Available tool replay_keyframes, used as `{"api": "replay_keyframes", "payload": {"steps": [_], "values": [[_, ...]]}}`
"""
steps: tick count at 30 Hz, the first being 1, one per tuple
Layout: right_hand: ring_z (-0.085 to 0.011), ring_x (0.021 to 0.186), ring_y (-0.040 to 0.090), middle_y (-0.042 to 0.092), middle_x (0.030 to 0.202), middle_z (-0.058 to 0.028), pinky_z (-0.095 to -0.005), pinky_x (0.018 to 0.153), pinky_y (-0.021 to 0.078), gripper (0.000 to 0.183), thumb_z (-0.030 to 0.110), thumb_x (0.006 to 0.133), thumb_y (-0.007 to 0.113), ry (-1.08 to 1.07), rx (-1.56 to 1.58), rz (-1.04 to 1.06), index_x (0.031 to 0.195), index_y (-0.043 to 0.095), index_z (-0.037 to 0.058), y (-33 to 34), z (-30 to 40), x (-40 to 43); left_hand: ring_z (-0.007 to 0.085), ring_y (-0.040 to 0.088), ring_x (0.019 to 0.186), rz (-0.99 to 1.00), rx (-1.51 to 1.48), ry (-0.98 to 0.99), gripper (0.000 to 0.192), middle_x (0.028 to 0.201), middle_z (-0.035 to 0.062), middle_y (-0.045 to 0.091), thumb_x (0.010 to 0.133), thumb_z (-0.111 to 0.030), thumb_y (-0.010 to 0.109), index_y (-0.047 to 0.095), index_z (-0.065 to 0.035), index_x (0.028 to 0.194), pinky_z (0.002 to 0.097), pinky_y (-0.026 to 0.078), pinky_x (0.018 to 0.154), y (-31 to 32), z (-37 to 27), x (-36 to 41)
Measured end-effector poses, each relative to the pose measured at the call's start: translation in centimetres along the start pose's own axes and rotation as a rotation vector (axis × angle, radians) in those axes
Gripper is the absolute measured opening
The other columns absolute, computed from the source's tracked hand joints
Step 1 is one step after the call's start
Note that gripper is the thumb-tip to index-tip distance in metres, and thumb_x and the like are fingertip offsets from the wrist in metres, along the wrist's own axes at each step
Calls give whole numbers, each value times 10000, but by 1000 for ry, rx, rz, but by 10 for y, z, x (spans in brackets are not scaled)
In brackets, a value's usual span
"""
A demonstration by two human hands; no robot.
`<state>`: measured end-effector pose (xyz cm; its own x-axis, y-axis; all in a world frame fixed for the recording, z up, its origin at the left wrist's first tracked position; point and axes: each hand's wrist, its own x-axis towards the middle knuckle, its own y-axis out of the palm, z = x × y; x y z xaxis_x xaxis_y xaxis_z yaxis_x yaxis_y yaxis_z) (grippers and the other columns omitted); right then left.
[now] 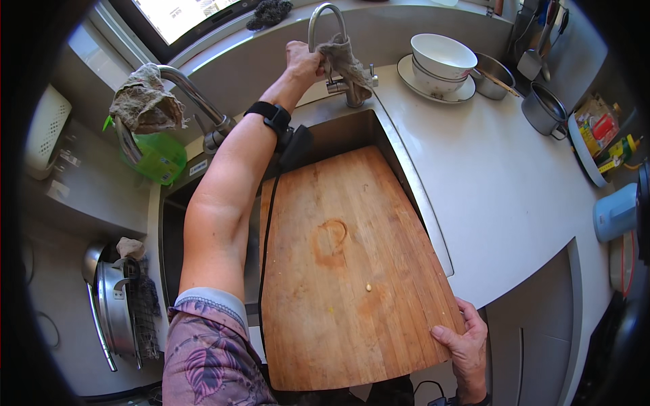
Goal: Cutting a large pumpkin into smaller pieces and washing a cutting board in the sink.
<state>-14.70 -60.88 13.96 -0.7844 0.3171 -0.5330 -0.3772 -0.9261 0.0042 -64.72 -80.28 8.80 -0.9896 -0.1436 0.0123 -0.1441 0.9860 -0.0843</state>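
Observation:
A large wooden cutting board (350, 264) lies tilted across the steel sink, its far end inside the basin. My right hand (464, 332) grips its near right corner, thumb on top. Reddish-brown stains and a small pale bit mark its surface. My left hand (304, 62) reaches past the sink, its fingers on a grey cloth (345, 63) that drapes over the slim tap (327, 7); how firmly they hold it is partly hidden. A black cable (269, 243) runs from my left wrist across the board's left edge.
Another cloth (147, 101) hangs on the left tap (190, 83), beside a green bottle (160, 157). Stacked bowls (442, 58) on a plate, a saucepan (492, 76) and a grey pot (543, 109) stand on the right counter. A metal pot (116, 309) is at lower left.

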Motion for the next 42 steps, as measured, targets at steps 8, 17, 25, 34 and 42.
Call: {"api": "replay_keyframes", "payload": {"steps": [8, 17, 25, 34, 42], "values": [[-191, 1021, 603, 612, 1122, -159, -315, 920, 469, 640, 73, 728, 774, 10, 6, -10, 1259, 453, -83, -1, 0, 0, 334, 643, 842, -162, -715, -128, 227, 1030, 221, 576, 873, 58, 424, 438, 28, 1097, 518, 612, 593, -9, -20, 25], [-187, 1026, 604, 615, 1123, -157, -314, 921, 471, 641, 51, 737, 768, 10, 23, 13, 1271, 438, -79, -1, -1, 0, 390, 636, 966, -169, -62, -277, 223, 1017, 260, 622, 817, 24, 477, 600, 82, 993, 506, 574, 760, -55, 5, 21], [-188, 1042, 598, 609, 1140, -159, -310, 927, 467, 639, 51, 741, 765, 11, 20, 25, 1274, 436, -75, 1, 0, 0, 229, 648, 769, 371, 529, 417, 315, 861, 150, 674, 873, -193, 592, 654, 65, 1041, 323, 539, 715, -46, 12, -33], [-192, 1055, 591, 600, 1161, -159, -310, 938, 458, 658, 53, 735, 768, 46, -21, 5, 1285, 433, -80, 3, 2, 0, 111, 610, 615, 454, 252, 267, 227, 766, 59, 650, 904, -125, 590, 656, 49, 1033, 234, 529, 564, -29, 37, -20], [-175, 1054, 574, 589, 1164, -125, -304, 959, 433, 616, 105, 735, 766, 52, -43, -37, 1253, 483, -72, 9, 3, -3, 60, 469, 479, 560, 145, 399, 159, 546, 2, 525, 822, -13, 620, 640, 36, 672, 229, 338, 396, -4, 47, -20]]}}
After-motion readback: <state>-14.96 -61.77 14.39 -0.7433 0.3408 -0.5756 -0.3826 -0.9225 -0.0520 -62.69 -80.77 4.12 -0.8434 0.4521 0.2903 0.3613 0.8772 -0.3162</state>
